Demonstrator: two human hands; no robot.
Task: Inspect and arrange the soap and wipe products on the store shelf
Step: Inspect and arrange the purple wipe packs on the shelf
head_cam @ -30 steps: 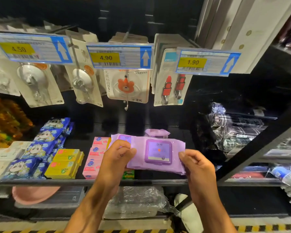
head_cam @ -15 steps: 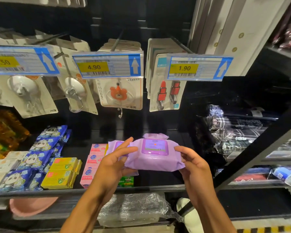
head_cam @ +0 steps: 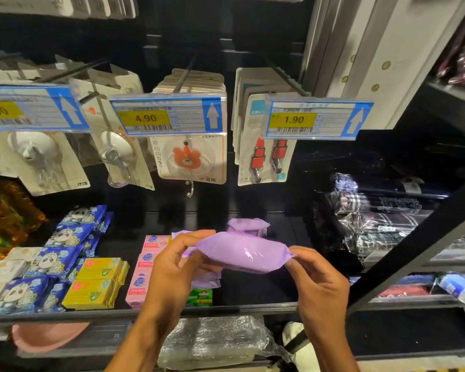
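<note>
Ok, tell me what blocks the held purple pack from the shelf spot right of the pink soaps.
Partly blocked: another purple pack and a green box lie under the left end of the held pack, by the left hand. The bare shelf under its right end looks open.

Above left hand [head_cam: 172, 272]: price tag 4.90 [head_cam: 169, 118], with bear hook card [head_cam: 189, 159] hanging just under it. Above right hand [head_cam: 320, 285]: price tag 1.90 [head_cam: 314, 119], red hook card [head_cam: 265, 159] behind it. Right of right hand: plaid bundles in plastic [head_cam: 381, 218]. Below both hands: film-wrapped package [head_cam: 212, 342]. Lower left of left hand: pink basin [head_cam: 46, 335]
</note>
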